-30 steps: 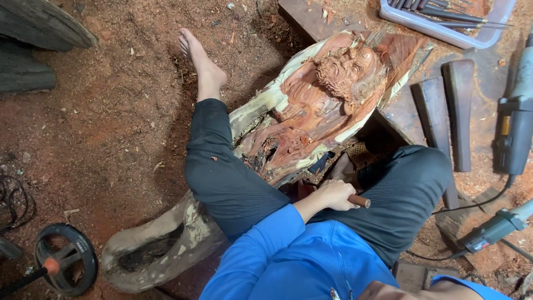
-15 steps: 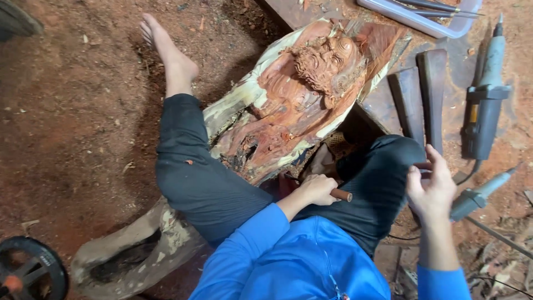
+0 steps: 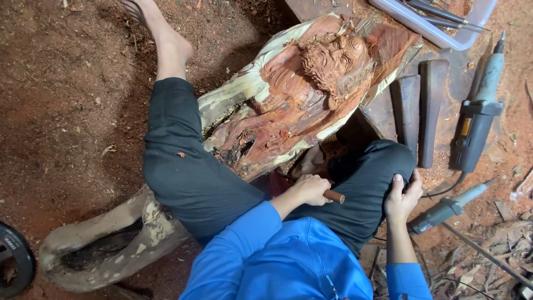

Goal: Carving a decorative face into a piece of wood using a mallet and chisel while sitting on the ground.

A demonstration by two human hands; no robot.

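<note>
Seated on the ground, legs spread around the work.

Left hand [image 3: 308, 190] closed in a fist round a wooden tool handle [image 3: 333, 196]; the butt end sticks out toward 3 o'clock, the working end is hidden under the hand, so what kind of tool it is cannot be told.

Right hand [image 3: 401, 199] open, fingers spread, resting on the dark trouser knee [image 3: 383, 166]. Nothing in it. The hands are apart, the right at 3 o'clock from the left.

The carved log [image 3: 288, 111] lies from the left hand toward 12 to 1 o'clock, its near end just beside that fist. Long axis runs from 7 o'clock up to 1 o'clock. Left hand is the nearer by far.

The carved bearded face [image 3: 333, 61] sits at the far, 1 o'clock end, well apart from both hands.

A small grey rotary tool [image 3: 444, 208] lies just beside the right hand at 3 o'clock; a larger grey power tool [image 3: 477, 122] farther out at 1 o'clock. A clear tray [image 3: 438, 36] of chisels is farthest off.
</note>
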